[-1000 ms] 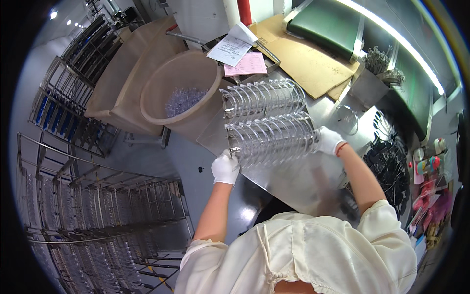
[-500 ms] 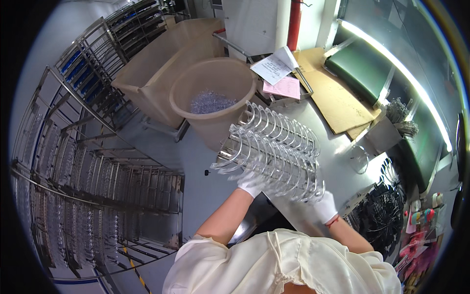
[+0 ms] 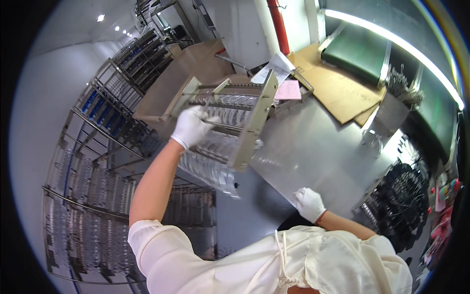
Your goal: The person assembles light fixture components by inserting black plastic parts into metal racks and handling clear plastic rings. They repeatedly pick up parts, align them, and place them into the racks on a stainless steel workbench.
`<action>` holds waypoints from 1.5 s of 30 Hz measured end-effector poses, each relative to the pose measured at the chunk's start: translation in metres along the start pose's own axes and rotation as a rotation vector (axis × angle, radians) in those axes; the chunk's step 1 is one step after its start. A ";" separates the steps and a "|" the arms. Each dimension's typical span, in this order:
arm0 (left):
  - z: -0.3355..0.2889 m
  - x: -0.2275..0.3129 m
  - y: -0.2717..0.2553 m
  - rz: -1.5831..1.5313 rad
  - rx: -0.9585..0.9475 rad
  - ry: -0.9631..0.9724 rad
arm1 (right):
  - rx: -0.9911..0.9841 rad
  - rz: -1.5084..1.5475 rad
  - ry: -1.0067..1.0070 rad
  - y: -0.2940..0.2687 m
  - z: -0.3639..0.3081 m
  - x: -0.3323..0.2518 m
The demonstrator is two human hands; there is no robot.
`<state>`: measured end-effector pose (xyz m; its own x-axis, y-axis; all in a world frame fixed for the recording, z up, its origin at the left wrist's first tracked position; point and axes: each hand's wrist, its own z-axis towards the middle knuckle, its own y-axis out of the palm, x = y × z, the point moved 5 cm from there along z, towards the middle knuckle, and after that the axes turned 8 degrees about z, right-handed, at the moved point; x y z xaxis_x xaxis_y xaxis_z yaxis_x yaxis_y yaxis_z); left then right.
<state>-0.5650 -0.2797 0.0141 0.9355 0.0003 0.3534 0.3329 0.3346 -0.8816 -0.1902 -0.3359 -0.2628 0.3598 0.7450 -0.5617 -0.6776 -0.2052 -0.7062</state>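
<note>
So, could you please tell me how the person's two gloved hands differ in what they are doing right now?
The left hand is raised, the arm stretched out, and grips a bar of the rack of clear pieces, holding it up tilted. The right hand is low and close to the body, resting on the edge of the steel table and holding nothing. Both wear white gloves.

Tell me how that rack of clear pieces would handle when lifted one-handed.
The rack probably stays stiff: its rods and end plates look rigid. Only the left hand grips it, tilted, so it may swing. The clear pieces look thin, likely fragile and could slip.
</note>
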 end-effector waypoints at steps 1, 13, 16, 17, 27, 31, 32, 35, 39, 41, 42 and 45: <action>0.005 0.004 -0.022 0.274 0.016 0.084 | -0.007 -0.002 -0.006 0.000 0.001 -0.001; 0.001 0.121 -0.139 0.055 -0.085 0.368 | -0.081 0.034 0.157 -0.003 -0.003 0.007; -0.002 0.134 -0.149 0.091 0.009 0.378 | -0.030 0.095 0.129 -0.002 -0.006 0.011; -0.003 0.143 -0.150 0.081 0.034 0.387 | -0.026 0.104 0.126 -0.003 -0.006 0.012; -0.014 0.202 -0.138 0.084 0.078 0.447 | -0.003 0.131 0.107 -0.007 -0.006 0.015; -0.031 0.187 -0.130 0.157 0.141 0.401 | 0.013 0.084 0.078 -0.002 -0.006 0.009; -0.039 0.185 -0.123 0.232 0.183 0.363 | 0.029 0.093 0.034 0.001 -0.007 0.013; -0.075 0.159 -0.084 0.223 0.215 0.069 | 0.053 0.102 0.044 -0.005 -0.007 0.017; -0.167 0.081 -0.029 -0.059 -0.039 -0.464 | 0.071 0.113 -0.010 -0.001 -0.014 0.025; -0.231 0.032 0.009 -0.058 -0.066 -0.621 | 0.065 0.114 -0.019 -0.003 -0.013 0.024; -0.262 0.019 0.022 -0.089 -0.103 -0.691 | 0.056 0.078 -0.039 -0.001 -0.014 0.025; -0.370 -0.019 0.066 -0.144 -0.038 -0.865 | 0.040 0.086 -0.014 0.003 -0.012 0.024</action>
<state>-0.5167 -0.6063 -0.1662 0.4715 0.6796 0.5620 0.4589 0.3551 -0.8145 -0.1755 -0.3266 -0.2832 0.2899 0.7348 -0.6132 -0.7311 -0.2434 -0.6374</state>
